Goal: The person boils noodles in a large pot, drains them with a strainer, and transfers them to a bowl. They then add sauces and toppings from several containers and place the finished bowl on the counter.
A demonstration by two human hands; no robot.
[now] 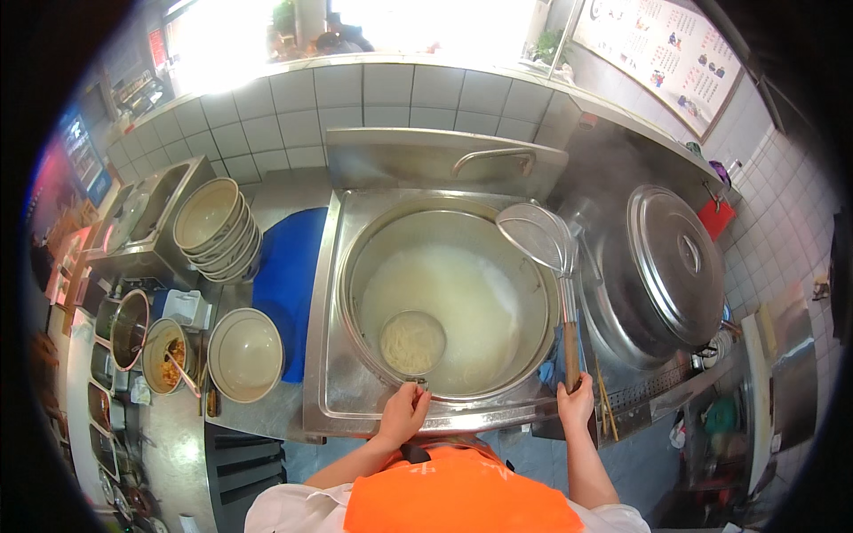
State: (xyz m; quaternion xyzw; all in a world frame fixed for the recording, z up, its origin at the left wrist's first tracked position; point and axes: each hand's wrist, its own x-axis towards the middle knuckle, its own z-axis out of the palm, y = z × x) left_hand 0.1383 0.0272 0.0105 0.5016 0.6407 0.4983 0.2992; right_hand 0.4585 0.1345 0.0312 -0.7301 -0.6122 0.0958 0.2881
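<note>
A large steel pot (460, 360) of cloudy, pale liquid is set into the steel stove top in front of me. Inside it, towards the near left, a round noodle basket (414, 312) holds pale noodles (408, 346). My left hand (404, 410) pinches a small metal piece at the pot's near rim, apparently the end of the basket's handle. In my right hand (577, 402) is the wooden handle of a wire-mesh skimmer (538, 230). Its mesh bowl points away from me, over the pot's right rim.
Left stand a stack of bowls (212, 216), a single bowl (245, 356) and a bowl of reddish food with a spoon (166, 360). A large lidded pot (673, 266) is at right, with chopsticks (606, 406) nearer me. Behind the pot is a faucet (496, 154).
</note>
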